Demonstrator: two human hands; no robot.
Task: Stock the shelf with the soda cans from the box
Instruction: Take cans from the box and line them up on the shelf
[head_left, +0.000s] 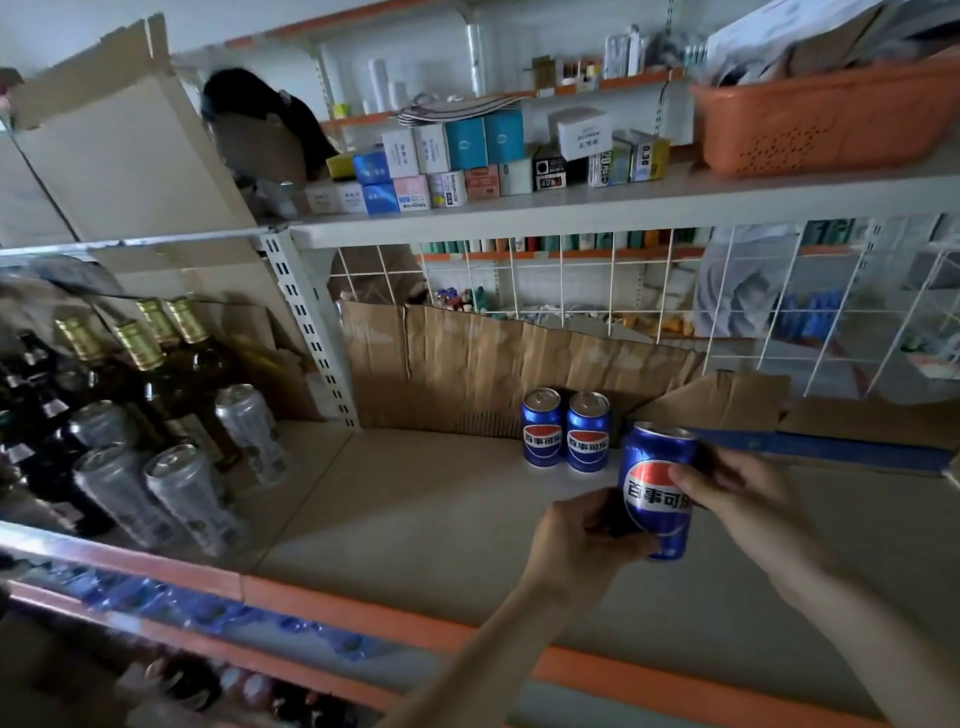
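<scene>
Head view: lower right of frame, both hands bring a blue soda can (657, 491) upright over the shelf (415, 519), left hand (582, 540) curled under its base, right hand (737, 493) fingers pinching its side, label outward, likely matching the two cans (566, 435) behind.

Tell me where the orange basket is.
In the head view the orange basket sits at the upper right, on the top shelf, right of the stacked small boxes.

Three blue soda cans (657, 488), four silver cans (182, 499), four gold-capped bottles (140, 358), one orange basket (831, 124).
</scene>
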